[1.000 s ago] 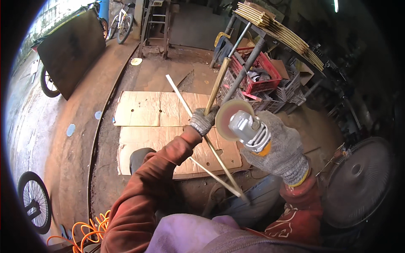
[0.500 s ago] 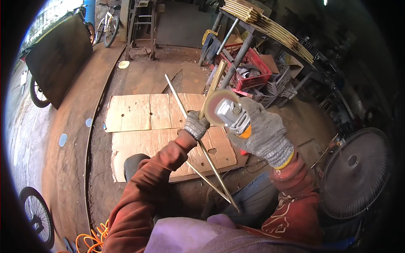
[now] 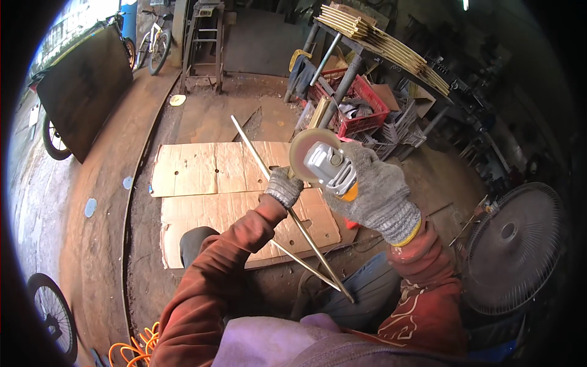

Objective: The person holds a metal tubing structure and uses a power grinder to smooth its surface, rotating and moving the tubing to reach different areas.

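Note:
My gloved left hand [image 3: 285, 186] is closed around a brass-coloured metal tube frame [image 3: 321, 254]. Two thin lengths of it meet in a point near my legs, and one runs up past the hand to the far left. A wider gold bar end [image 3: 320, 111] shows beyond the disc. In my gloved right hand [image 3: 376, 189] is an angle grinder [image 3: 330, 165] with a round, pale-rimmed disc [image 3: 301, 153]. The disc overlaps the metal just beyond my left fingers; whether they touch cannot be told. The grinder body hides part of the right fingers.
Flattened cardboard [image 3: 195, 226] lies on the floor below. A round fan [image 3: 513, 244] stands at the right. Red crate [image 3: 367, 104] and a rack of gold tubes [image 3: 391, 46] are far right. An orange coiled hose [image 3: 143, 345] lies near left; a stepladder [image 3: 205, 43] stands behind.
The grinder and both hands have shifted slightly left. The frame's near point has swung a little right, and more of the wide gold bar is hidden behind the disc.

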### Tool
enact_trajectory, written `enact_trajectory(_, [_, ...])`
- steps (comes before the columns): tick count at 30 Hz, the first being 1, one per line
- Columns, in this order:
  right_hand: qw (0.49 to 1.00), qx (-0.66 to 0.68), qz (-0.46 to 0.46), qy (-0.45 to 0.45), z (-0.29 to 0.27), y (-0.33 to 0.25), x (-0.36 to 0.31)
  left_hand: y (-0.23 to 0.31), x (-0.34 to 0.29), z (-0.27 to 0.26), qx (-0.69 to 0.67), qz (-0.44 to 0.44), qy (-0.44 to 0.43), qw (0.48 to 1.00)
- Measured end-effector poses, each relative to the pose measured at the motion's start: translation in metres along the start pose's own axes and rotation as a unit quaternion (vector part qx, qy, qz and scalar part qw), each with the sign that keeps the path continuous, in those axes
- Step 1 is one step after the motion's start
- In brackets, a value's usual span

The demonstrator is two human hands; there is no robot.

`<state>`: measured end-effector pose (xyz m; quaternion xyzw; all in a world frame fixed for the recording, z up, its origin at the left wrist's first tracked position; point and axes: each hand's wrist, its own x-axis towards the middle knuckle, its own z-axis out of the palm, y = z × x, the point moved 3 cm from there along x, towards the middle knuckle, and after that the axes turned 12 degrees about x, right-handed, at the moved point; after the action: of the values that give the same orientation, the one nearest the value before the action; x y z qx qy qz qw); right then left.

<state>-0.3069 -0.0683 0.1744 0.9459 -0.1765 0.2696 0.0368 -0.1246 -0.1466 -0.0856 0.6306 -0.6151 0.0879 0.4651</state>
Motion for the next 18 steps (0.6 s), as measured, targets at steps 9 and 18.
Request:
enact_trajectory(9, [0.998, 0.02, 0.016, 0.049, -0.022, 0.004, 0.007, 0.012, 0.0, -0.013, -0.245, -0.274, -0.026, 0.93])
enact_trajectory(18, [0.999, 0.025, 0.018, 0.017, -0.018, 0.005, 0.003, 0.025, 0.005, -0.018, -0.193, -0.246, -0.033, 0.949])
